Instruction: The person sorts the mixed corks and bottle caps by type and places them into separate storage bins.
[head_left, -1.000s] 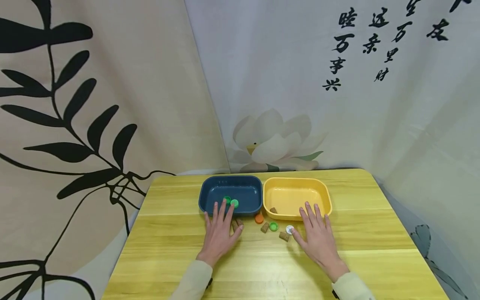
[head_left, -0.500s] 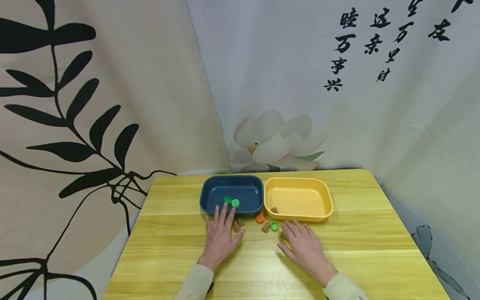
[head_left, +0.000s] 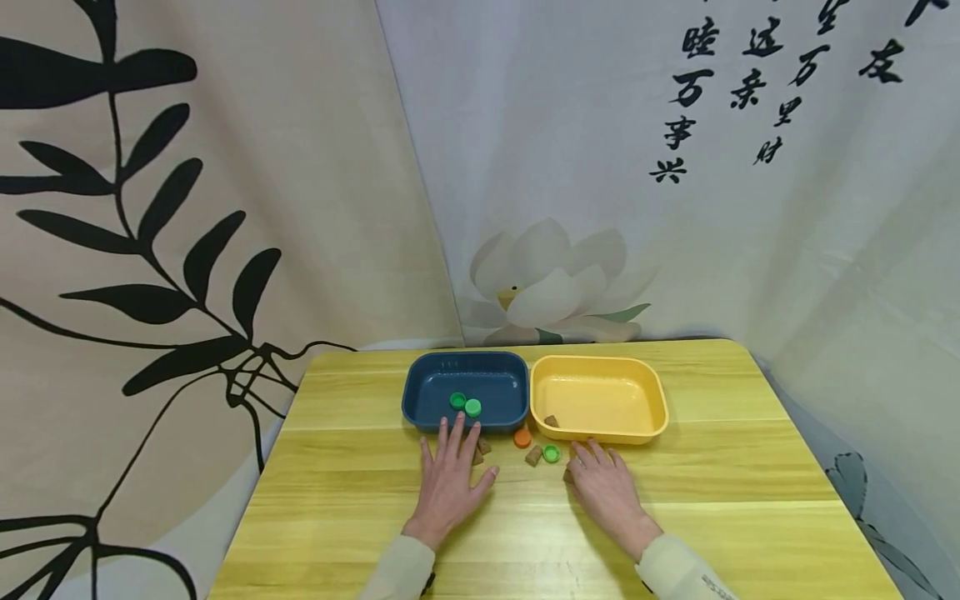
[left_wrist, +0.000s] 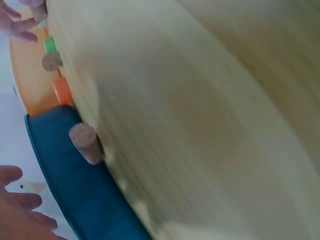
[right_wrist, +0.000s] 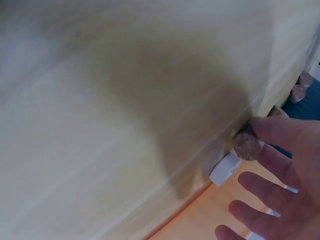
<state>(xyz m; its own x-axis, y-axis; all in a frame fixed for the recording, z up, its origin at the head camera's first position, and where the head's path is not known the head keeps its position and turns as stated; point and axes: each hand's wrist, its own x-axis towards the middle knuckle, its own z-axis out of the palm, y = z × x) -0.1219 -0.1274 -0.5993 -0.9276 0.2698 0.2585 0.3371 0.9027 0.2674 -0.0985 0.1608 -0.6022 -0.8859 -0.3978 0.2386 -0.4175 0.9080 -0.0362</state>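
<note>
My right hand [head_left: 609, 493] is low over the table in front of the yellow tray [head_left: 600, 392]. In the right wrist view its thumb and index finger pinch a cork [right_wrist: 247, 146], while the other fingers are spread. A white bottle cap [right_wrist: 225, 169] lies just beyond that cork; the hand hides it in the head view. With fingers straight and spread, my left hand [head_left: 450, 490] is at the near side of the blue tray [head_left: 427, 387], holding nothing. Beside it are corks [head_left: 483, 447], partly covered. Two green bottle caps [head_left: 472, 408] lie in the blue tray.
Between the hands, an orange cap [head_left: 522, 437], another cork [head_left: 534, 456] and a light green cap [head_left: 552, 454] lie in front of the trays. A cork [head_left: 551, 422] is in the yellow tray's near left corner. The trays stand side by side on the wooden table [head_left: 330, 492].
My right hand has moved left from beside the white cap to the cork, and its thumb and index finger have closed on it. My left hand has drawn back slightly from the blue tray.
</note>
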